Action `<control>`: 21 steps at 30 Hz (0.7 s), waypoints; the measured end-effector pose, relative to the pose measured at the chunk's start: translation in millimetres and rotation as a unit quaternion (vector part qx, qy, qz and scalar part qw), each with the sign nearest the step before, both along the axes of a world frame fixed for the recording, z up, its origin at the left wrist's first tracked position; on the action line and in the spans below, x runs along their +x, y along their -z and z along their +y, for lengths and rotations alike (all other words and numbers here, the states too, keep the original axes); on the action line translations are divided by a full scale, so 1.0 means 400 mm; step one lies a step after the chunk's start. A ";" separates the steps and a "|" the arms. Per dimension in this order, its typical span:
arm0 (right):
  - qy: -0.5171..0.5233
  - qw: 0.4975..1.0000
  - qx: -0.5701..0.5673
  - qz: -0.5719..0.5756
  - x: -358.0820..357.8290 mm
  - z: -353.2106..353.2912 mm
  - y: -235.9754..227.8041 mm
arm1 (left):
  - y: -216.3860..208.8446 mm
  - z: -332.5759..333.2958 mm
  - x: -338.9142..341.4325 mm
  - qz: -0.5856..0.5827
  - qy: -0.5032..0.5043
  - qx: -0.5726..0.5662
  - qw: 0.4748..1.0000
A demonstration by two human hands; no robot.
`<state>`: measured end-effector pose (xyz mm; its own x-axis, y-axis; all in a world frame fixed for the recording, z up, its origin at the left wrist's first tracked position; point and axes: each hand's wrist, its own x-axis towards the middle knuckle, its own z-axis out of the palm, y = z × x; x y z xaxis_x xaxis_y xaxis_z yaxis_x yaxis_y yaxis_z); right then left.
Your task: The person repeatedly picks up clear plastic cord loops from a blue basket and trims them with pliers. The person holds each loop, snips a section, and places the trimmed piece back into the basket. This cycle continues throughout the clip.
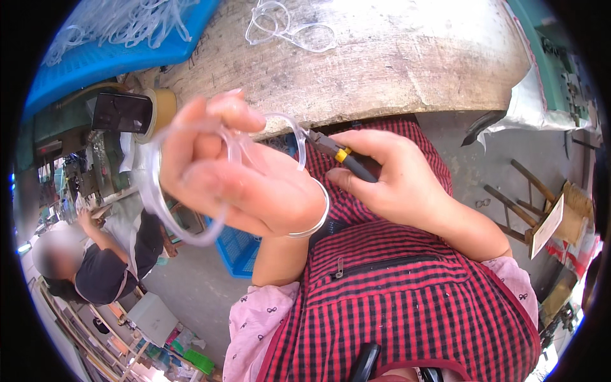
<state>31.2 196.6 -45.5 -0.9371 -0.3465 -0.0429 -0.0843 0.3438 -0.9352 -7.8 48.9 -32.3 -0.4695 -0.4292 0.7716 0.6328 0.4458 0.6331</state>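
My left hand [267, 191], partly smeared by motion, is closed around a clear plastic loop piece [151, 184]. One large ring hangs out past its fingers, and a curved end [300, 143] of clear plastic sticks out on the right side. In my right hand [404, 181] is a pair of small cutting pliers [361, 167] with dark and yellow handles. Their tips are at the curved end, and whether the jaws are closed on it cannot be made out. Both hands are above my lap, just in front of the worktable [414, 79].
More clear loops [312, 38] lie on the table. A blue crate [95, 75] heaped with similar pieces stands far left, near a tape roll [165, 109] and a dark phone-like slab [121, 113]. Below is a blue basket [234, 256]. A person [108, 274] sits left; a wooden stool [569, 219] stands right.
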 end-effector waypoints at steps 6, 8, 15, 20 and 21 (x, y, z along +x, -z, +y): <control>0.037 0.969 0.158 0.188 0.004 -0.028 -0.018 | -0.001 -0.033 0.017 0.065 -0.006 -0.146 0.987; -0.031 0.999 0.006 0.036 -0.002 -0.019 0.002 | -0.003 -0.032 0.022 0.045 0.007 -0.135 0.990; 0.045 0.897 -0.325 -0.295 -0.031 0.149 0.033 | -0.030 -0.304 0.169 -0.443 0.067 -0.105 0.888; 0.093 0.858 -0.326 -0.386 0.005 0.191 0.056 | -0.034 -0.407 0.165 -0.466 -0.013 -0.483 0.741; 0.083 0.864 -0.307 -0.390 0.009 0.187 0.069 | -0.031 -0.368 0.110 -0.387 -0.030 -0.493 0.779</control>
